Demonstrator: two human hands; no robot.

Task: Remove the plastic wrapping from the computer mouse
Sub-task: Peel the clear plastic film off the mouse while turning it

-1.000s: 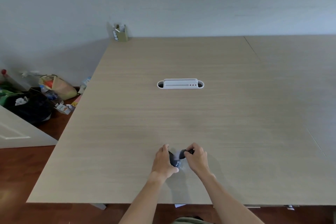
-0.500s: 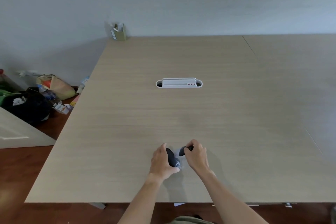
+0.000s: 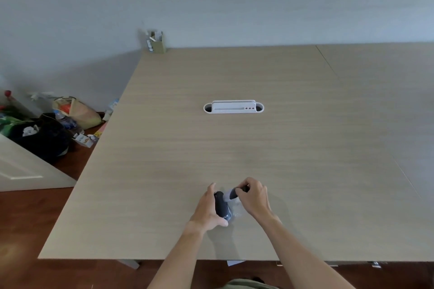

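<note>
A black computer mouse point(image 3: 222, 207) with white lettering sits near the table's front edge, gripped from the left side by my left hand point(image 3: 207, 209). Clear plastic wrapping point(image 3: 235, 208) lies crumpled against the mouse's right side. My right hand point(image 3: 254, 197) pinches a dark, plastic-covered piece point(image 3: 231, 194) just right of and behind the mouse. Whether that piece is part of the mouse or a separate item in the wrapping cannot be told.
A white cable-port insert point(image 3: 233, 107) is set in the middle of the wooden table point(image 3: 234, 148). A small pen holder point(image 3: 156, 42) stands at the far left corner. Bags and clutter point(image 3: 47, 124) lie on the floor to the left.
The two hands have drawn slightly apart. More of the mouse's black body shows at my left hand, and the dark piece in my right hand sits further from it.
</note>
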